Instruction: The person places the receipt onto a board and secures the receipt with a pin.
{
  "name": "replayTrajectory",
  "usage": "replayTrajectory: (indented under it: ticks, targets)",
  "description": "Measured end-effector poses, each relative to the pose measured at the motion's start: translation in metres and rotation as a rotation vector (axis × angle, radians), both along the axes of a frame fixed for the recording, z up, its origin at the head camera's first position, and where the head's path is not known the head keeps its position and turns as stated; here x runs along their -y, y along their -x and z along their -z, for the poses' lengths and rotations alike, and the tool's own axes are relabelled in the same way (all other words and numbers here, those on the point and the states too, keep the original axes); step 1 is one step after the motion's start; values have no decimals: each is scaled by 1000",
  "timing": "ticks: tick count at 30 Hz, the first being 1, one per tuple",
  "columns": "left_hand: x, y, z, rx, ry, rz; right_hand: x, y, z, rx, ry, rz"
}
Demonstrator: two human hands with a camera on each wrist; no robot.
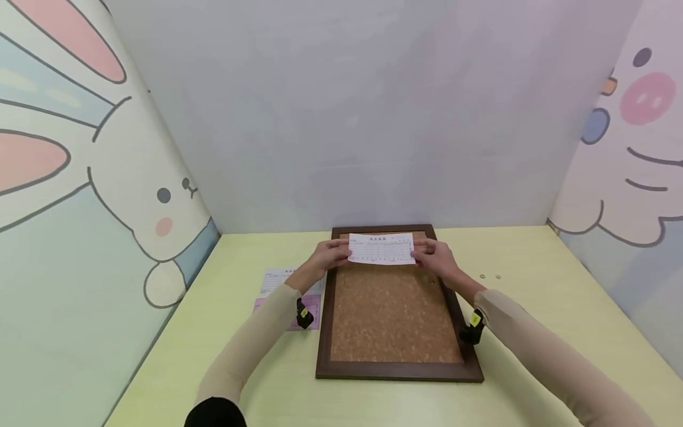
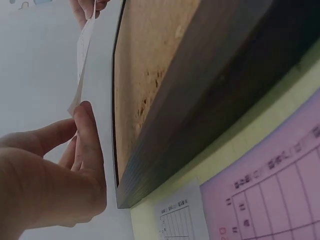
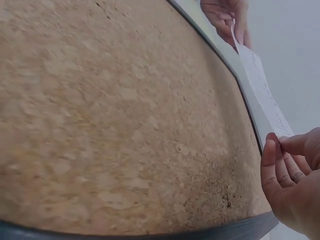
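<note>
A white printed form slip (image 1: pixel 381 249) with a ruled table on it is stretched between both hands over the far end of a framed cork board (image 1: pixel 395 320). My left hand (image 1: pixel 331 255) pinches the slip's left end between thumb and fingers. At the right end, my right hand (image 1: pixel 433 258) pinches it the same way. In the left wrist view the slip (image 2: pixel 85 50) stands off the cork, seen nearly edge-on. The right wrist view shows the slip (image 3: pixel 260 87) running from one hand to the other above the board's far edge.
Left of the board lie a white form (image 1: pixel 274 279) and a pink form (image 1: pixel 315 305), partly covered by the left arm. Two small rings (image 1: pixel 482 276) rest on the yellow table (image 1: pixel 533 261) at the right. A grey wall (image 1: pixel 373 118) rises behind, with painted side panels.
</note>
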State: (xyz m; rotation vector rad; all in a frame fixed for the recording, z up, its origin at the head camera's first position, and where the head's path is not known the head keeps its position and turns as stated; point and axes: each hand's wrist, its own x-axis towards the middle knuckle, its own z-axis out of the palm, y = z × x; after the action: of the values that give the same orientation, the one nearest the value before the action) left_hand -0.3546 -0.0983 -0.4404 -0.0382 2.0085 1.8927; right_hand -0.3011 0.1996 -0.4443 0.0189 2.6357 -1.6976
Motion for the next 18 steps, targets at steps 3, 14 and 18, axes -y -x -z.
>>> replayTrajectory:
  ticks: [3, 14, 18]
  targets:
    - [-3, 8, 4, -4, -4, 4, -1, 10, 5, -1, -30, -3]
    - [-7, 23, 19, 35, -74, -40, -10, 31, 14, 25, -75, -18]
    - [-8, 26, 21, 29, -51, -38, -9, 35, 15, 45, -77, -41]
